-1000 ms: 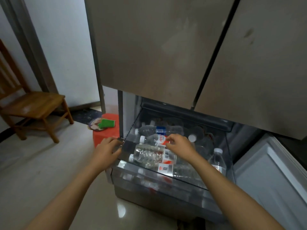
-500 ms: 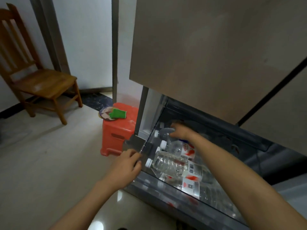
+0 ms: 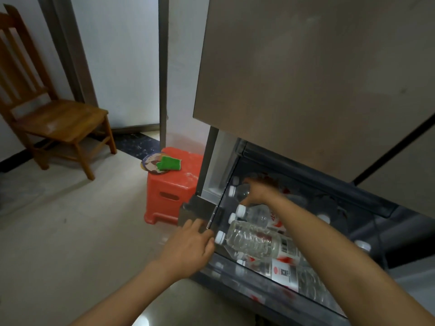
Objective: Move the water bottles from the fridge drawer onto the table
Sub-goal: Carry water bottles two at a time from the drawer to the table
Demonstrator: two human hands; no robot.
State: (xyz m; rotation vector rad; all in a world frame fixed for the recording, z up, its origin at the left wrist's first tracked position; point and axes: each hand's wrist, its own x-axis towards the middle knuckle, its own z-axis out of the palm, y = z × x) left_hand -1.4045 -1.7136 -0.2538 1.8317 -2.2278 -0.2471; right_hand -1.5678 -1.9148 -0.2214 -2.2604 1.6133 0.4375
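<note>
Bottles (image 3: 254,241) lie in fridge drawer (image 3: 200,211), under right wrist. Right hand (image 3: 259,192) still grasps rear bottle (image 3: 242,192) at its shoulder. Left hand (image 3: 190,248) stays clenched on drawer's front corner. Labels (image 3: 282,271) red-white with barcode, text unreadable.

the right hand (image 3: 259,193) grips a white-capped water bottle (image 3: 240,190) at the back left of the open fridge drawer (image 3: 237,275), beside more bottles (image 3: 254,241) lying flat. the left hand (image 3: 191,246) grips the drawer's front left corner, near a red stool (image 3: 171,191).
</note>
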